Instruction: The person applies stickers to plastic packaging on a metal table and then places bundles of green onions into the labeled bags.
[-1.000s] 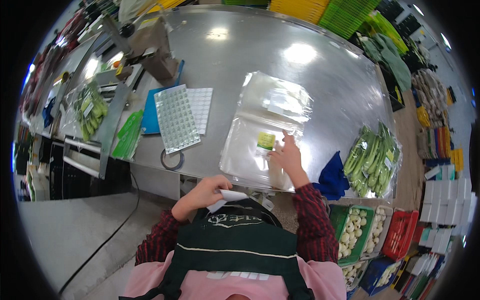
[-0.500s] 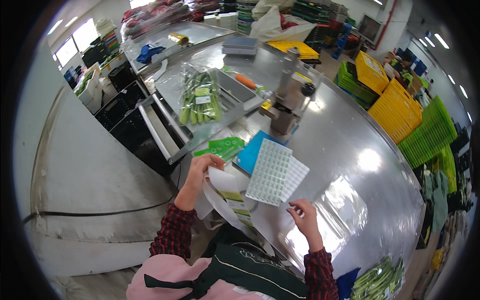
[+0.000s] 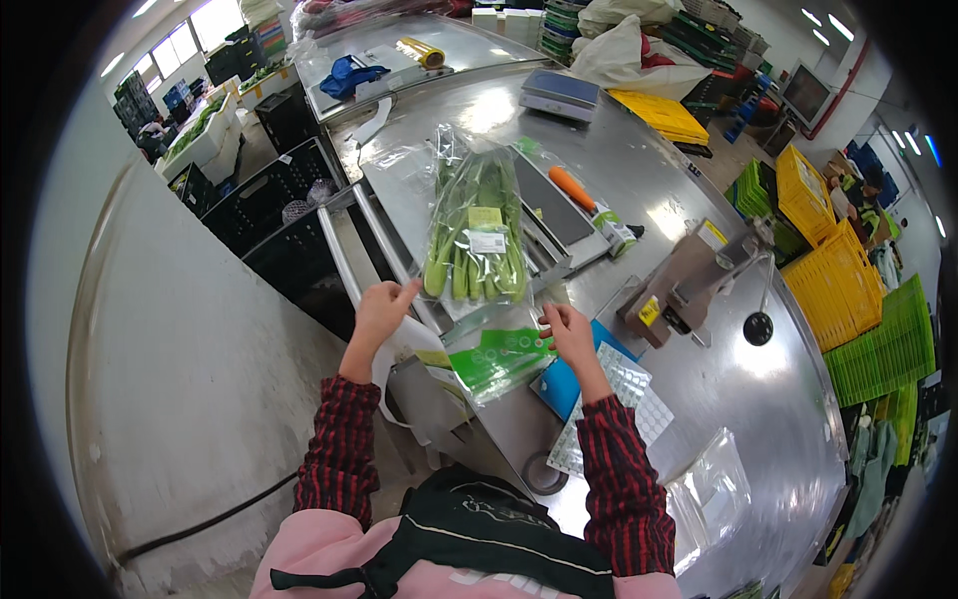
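Note:
A clear plastic bag of green leafy stalks [image 3: 477, 250] with a white-and-green label lies in front of me on the metal bench. My left hand [image 3: 381, 314] is at its lower left corner, fingers stretched toward it; whether they touch the plastic I cannot tell. A white label strip [image 3: 397, 349] hangs just below this hand. At the bag's near right my right hand [image 3: 569, 334] hovers with loosely bent fingers apart, holding nothing visible. Between the hands lies green-printed clear film [image 3: 499, 361]. Beneath my right forearm are white sticker sheets [image 3: 604, 409] and a blue sheet [image 3: 559, 384].
A grey metal device with a black knob [image 3: 689, 285] stands to the right. Beyond the bag are an orange-handled tool [image 3: 572, 188] and a grey scale [image 3: 559, 96]. Clear plastic bags [image 3: 714, 494] lie near right. Yellow crates [image 3: 833, 285] stand past the bench; a wall [image 3: 190, 359] is at left.
Both hands have moved forward to the bag's near end. My left hand has come off the label strip; my right has left the spot beside the sticker sheets. The view has shifted.

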Tool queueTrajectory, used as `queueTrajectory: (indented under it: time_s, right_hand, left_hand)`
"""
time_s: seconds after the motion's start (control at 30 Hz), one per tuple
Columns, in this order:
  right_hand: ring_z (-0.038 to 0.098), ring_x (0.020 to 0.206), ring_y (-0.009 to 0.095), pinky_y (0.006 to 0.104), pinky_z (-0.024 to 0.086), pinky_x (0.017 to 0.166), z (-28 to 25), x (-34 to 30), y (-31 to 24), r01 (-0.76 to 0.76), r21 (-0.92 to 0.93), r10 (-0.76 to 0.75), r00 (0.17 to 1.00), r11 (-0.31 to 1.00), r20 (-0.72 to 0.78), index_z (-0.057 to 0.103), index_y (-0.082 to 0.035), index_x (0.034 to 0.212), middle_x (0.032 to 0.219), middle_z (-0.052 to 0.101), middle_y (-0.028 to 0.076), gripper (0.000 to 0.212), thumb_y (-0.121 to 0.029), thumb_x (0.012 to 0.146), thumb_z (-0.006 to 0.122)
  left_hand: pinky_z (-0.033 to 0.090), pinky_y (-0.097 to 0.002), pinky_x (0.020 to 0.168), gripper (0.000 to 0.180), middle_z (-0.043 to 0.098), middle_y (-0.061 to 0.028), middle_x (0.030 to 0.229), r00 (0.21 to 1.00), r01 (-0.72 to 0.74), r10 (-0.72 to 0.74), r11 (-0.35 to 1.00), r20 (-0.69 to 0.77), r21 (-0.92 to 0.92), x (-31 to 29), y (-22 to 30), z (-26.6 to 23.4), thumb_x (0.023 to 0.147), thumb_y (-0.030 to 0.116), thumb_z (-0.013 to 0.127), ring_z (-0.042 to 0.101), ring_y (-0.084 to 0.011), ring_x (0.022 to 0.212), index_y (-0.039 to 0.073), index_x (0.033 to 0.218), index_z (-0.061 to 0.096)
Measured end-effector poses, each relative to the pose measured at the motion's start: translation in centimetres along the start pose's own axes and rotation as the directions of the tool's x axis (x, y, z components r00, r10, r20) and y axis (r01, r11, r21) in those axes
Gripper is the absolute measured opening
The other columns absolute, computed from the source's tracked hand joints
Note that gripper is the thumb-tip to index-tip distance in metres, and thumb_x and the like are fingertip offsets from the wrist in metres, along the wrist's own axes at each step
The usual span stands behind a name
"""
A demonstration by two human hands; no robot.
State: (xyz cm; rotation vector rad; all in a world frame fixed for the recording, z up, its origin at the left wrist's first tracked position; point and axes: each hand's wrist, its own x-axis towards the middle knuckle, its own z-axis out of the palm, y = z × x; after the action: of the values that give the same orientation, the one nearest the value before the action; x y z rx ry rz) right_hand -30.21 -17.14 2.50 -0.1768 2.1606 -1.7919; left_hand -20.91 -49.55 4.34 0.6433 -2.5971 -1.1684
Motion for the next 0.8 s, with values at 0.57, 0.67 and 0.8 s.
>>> queueTrajectory:
  time_s: [0.57,0.67,0.8]
  right_hand:
    - [0.052,0.053,0.009,0.0272,0.041,0.051,10.6,-3.8,-5.5,0.381,0.091,-0.391,0.885,0.92,0.251,0.06,0.001,0.079,0.06,0.06,0.004,0.019,-0.013,0.092,0.061]
    - [0.052,0.051,0.012,0.0285,0.041,0.051,12.9,-4.6,-4.7,0.316,0.097,-0.33,0.878,0.944,0.347,0.06,0.001,0.078,0.06,0.061,0.006,0.02,-0.015,0.091,0.063]
    - [0.054,0.05,0.016,0.03,0.041,0.05,12.0,-3.5,-5.4,0.462,-0.094,-0.379,0.813,0.882,0.442,0.062,0.0,0.077,0.061,0.062,0.007,0.024,-0.02,0.089,0.067]
  left_hand:
    - [0.035,-0.021,0.055,0.026,0.062,0.0,0.069,0.949,-0.241,0.046,0.744,-0.313,-0.623,3.0,-0.2,-3.2,0.098,0.017,0.057,0.05,-0.0034,0.062,0.001,0.079,0.063]
    - [0.034,-0.02,0.053,0.027,0.064,-0.0005,0.07,0.951,-0.172,-0.06,0.71,-0.302,-0.683,2.1,-2.0,-2.8,0.098,0.02,0.058,0.048,-0.0024,0.058,0.002,0.079,0.066]
    - [0.034,-0.0192,0.051,0.027,0.068,-0.0013,0.075,0.953,-0.081,-0.152,0.702,-0.261,-0.708,0.4,-4.0,-2.7,0.096,0.025,0.061,0.046,-0.0012,0.055,0.004,0.082,0.068]
